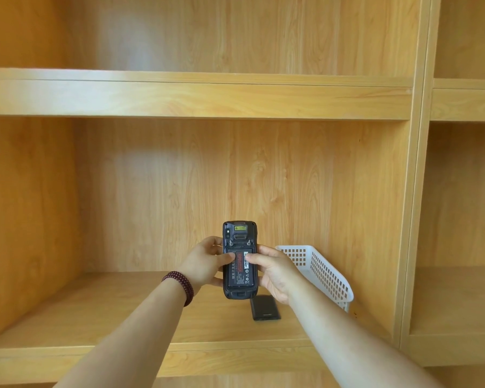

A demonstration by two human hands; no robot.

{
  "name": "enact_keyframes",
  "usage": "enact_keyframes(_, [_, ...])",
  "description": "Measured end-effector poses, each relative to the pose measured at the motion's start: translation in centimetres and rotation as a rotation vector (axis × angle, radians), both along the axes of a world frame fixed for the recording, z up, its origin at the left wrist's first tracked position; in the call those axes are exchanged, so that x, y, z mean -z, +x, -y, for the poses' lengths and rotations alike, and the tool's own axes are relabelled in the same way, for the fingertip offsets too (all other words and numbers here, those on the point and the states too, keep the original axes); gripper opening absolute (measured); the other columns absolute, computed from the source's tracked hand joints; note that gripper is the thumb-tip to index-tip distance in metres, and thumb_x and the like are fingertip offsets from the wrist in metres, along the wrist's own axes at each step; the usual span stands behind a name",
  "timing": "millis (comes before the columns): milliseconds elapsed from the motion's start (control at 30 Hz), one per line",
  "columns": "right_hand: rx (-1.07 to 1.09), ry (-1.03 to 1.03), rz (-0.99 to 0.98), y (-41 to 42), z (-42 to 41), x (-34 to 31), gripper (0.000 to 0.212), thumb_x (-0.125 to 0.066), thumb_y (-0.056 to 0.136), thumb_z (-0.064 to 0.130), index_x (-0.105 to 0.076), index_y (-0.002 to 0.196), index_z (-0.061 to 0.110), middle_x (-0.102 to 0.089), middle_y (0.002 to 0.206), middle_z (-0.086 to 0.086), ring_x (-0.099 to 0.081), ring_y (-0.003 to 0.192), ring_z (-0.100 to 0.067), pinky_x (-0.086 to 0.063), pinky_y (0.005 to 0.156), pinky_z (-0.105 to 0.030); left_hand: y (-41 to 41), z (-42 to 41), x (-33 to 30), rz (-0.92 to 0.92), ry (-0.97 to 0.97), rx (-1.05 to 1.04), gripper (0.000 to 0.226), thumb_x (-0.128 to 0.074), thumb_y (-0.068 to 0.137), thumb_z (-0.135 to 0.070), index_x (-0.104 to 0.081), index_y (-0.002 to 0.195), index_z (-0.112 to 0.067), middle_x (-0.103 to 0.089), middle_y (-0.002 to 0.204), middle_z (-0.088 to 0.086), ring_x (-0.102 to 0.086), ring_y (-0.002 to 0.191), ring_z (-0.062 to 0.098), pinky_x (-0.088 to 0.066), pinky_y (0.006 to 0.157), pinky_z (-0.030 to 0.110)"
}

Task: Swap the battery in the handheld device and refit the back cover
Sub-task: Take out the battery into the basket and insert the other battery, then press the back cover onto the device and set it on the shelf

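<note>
I hold a black handheld device (pixel 239 233) upright above the shelf, its back facing me with the cover off. A battery (pixel 241 271) with a red and white label sits in the open bay. My left hand (pixel 205 263) grips the device's left side, thumb resting on the battery. My right hand (pixel 273 268) grips the right side, its thumb also pressing on the battery. A flat black piece (pixel 265 308), either the back cover or a second battery, lies on the shelf just below my right hand.
A white perforated plastic basket (pixel 324 271) stands on the wooden shelf board (pixel 95 312) at the right, against the side panel. Another shelf (pixel 196 98) runs overhead. A dark bead bracelet (pixel 179 285) circles my left wrist.
</note>
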State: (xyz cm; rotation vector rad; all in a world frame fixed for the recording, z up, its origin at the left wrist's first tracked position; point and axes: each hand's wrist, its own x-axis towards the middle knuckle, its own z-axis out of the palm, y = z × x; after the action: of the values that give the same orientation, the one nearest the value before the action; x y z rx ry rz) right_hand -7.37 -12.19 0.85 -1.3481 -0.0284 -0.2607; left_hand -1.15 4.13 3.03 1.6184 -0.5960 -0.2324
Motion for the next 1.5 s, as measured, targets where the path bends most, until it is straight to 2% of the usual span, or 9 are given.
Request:
enact_keyframes(200, [-0.019, 0.037, -0.002, 0.0, 0.1, 0.3, 0.022, -0.057, 0.093, 0.000, -0.070, 0.110, 0.006, -0.073, 0.112, -0.015, -0.066, 0.107, -0.027, -0.056, 0.088, -0.050, 0.6, 0.0, -0.8, -0.045, -0.059, 0.054, 0.032, -0.065, 0.090, -0.013, -0.056, 0.121, -0.015, -0.070, 0.112, 0.013, -0.070, 0.098, 0.026, -0.060, 0.074, 0.041])
enact_keyframes(400, [-0.047, 0.037, -0.027, -0.1, 0.2, 0.9, 0.022, -0.057, 0.094, 0.000, -0.070, 0.111, 0.006, -0.072, 0.114, -0.015, -0.066, 0.108, -0.026, -0.054, 0.092, -0.054, 1.6, 0.1, -2.1, -0.005, -0.067, 0.024, 0.035, -0.058, 0.094, -0.007, -0.059, 0.125, -0.022, -0.072, 0.109, 0.011, -0.070, 0.093, 0.027, -0.061, 0.066, 0.040])
enact_keyframes(600, [-0.008, 0.028, -0.086, 0.5, 0.9, 1.0, 0.023, -0.052, 0.101, 0.018, -0.064, 0.118, 0.009, -0.070, 0.118, -0.009, -0.065, 0.112, -0.028, -0.054, 0.095, -0.048, 2.3, -0.2, -1.3, -0.006, -0.097, -0.032, 0.035, -0.059, 0.094, -0.007, -0.058, 0.128, -0.018, -0.073, 0.106, 0.011, -0.071, 0.088, 0.024, -0.060, 0.064, 0.040])
enact_keyframes(667, [0.157, -0.250, -0.192, 1.4, 1.5, 1.3, 0.028, -0.047, 0.102, 0.015, -0.057, 0.128, 0.011, -0.064, 0.123, -0.004, -0.065, 0.110, -0.026, -0.056, 0.093, -0.038, 2.4, -0.5, -1.2, -0.006, -0.100, -0.038, 0.035, -0.059, 0.094, -0.007, -0.058, 0.127, -0.018, -0.072, 0.105, 0.010, -0.070, 0.085, 0.023, -0.060, 0.062, 0.039])
enact_keyframes(800, [0.215, -1.210, -0.440, 2.8, 1.5, 2.5, 0.042, -0.045, 0.098, 0.009, -0.050, 0.139, 0.018, -0.052, 0.139, -0.003, -0.056, 0.120, -0.025, -0.047, 0.088, -0.028, 2.5, -0.9, -1.1, -0.008, -0.093, -0.042, 0.035, -0.059, 0.094, -0.007, -0.058, 0.127, -0.019, -0.072, 0.106, 0.011, -0.069, 0.089, 0.025, -0.060, 0.064, 0.040])
enact_keyframes(933, [0.043, -1.594, -0.695, 3.6, 0.5, 3.1, 0.052, -0.055, 0.096, 0.032, -0.046, 0.143, 0.011, -0.053, 0.142, -0.009, -0.054, 0.124, -0.030, -0.046, 0.098, -0.036, 2.5, -1.2, -0.5, -0.017, -0.091, -0.043, 0.035, -0.058, 0.095, -0.007, -0.057, 0.127, -0.020, -0.072, 0.106, 0.012, -0.069, 0.087, 0.023, -0.060, 0.062, 0.038])
enact_keyframes(1100, [0.050, -1.540, -0.748, 4.1, 0.7, 3.1, 0.059, -0.062, 0.093, 0.038, -0.048, 0.141, 0.007, -0.052, 0.144, -0.011, -0.053, 0.126, -0.032, -0.045, 0.103, -0.040, 2.4, -1.4, 0.1, -0.038, -0.105, -0.057, 0.036, -0.057, 0.095, -0.006, -0.058, 0.128, -0.018, -0.072, 0.107, 0.012, -0.069, 0.088, 0.024, -0.060, 0.061, 0.038])
enact_keyframes(1367, [0.191, -1.463, -0.708, 3.6, 1.1, 2.2, 0.071, -0.082, 0.071, 0.046, -0.060, 0.124, 0.005, -0.064, 0.122, -0.009, -0.064, 0.108, -0.028, -0.052, 0.094, -0.037, 2.1, -1.4, 0.0, -0.047, -0.106, -0.054, 0.037, -0.057, 0.095, -0.006, -0.057, 0.130, -0.018, -0.070, 0.112, 0.015, -0.069, 0.092, 0.026, -0.060, 0.060, 0.038])
enact_keyframes(1500, [0.205, -1.458, -0.668, 3.2, 1.4, 1.4, 0.064, -0.079, 0.079, 0.037, -0.057, 0.130, 0.006, -0.064, 0.124, -0.010, -0.063, 0.110, -0.029, -0.052, 0.094, -0.037, 1.9, -1.3, -0.2, -0.045, -0.112, -0.038, 0.037, -0.057, 0.095, -0.006, -0.056, 0.129, -0.018, -0.070, 0.112, 0.015, -0.069, 0.089, 0.024, -0.060, 0.058, 0.036])
